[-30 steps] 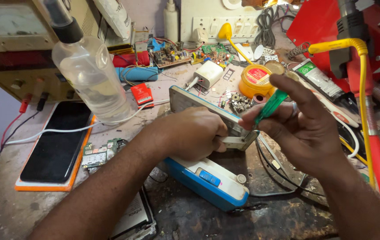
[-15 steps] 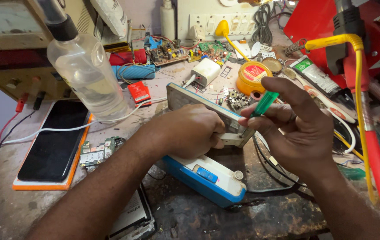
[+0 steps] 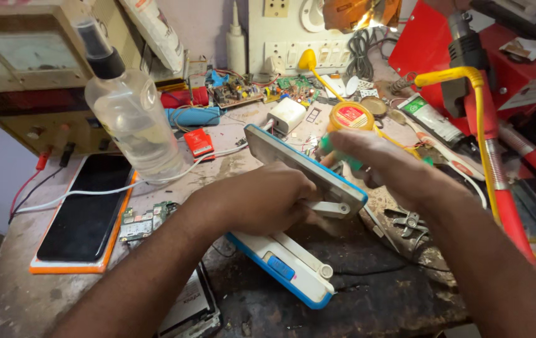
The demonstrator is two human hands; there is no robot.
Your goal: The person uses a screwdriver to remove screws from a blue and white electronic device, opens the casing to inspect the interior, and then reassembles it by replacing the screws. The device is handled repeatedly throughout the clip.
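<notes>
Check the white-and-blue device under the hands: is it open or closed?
Open. The device's base lies on the bench, and its upper panel is lifted at an angle, steadied by the left hand.

Electronics repair workshop: circuit boards (image 3: pixel 238 94), meter (image 3: pixel 20 53), dismantled phones (image 3: pixel 83 216)

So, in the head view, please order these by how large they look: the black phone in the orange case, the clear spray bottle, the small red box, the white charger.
1. black phone
2. spray bottle, nearly as large, so unsure
3. white charger and red box look alike
</notes>
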